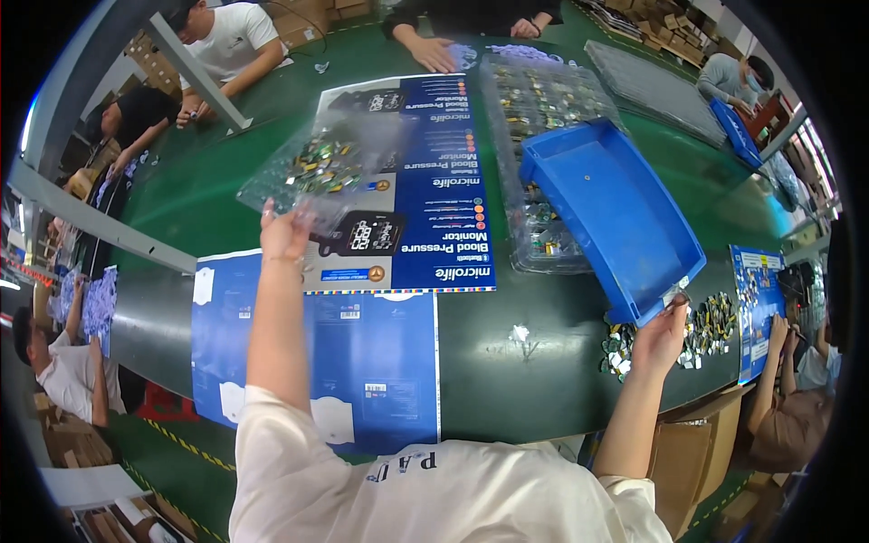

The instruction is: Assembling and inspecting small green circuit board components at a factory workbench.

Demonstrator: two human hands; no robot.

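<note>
My left hand [286,233] is closed on the near edge of a clear plastic tray [262,184], slightly blurred. Small green, silver and yellow-taped electronic parts [326,165] lie in the tray, above a printed blue and white sheet [444,195]. My right hand [661,337] grips the near end of a blue plastic bin [625,213], its fingers partly hidden at the rim. The bin is tilted and shows a bare inside. Its far end overlaps a stack of clear trays [548,95] filled with similar parts. Beside my right hand, a loose pile of small parts [711,330] lies on the table.
A second blue sheet [312,344] lies nearer me on the dark table. A small white scrap [519,334] is right of it. Clear trays [656,86] are stacked at the far right. A metal post [195,68] rises at left. Other people sit around the table.
</note>
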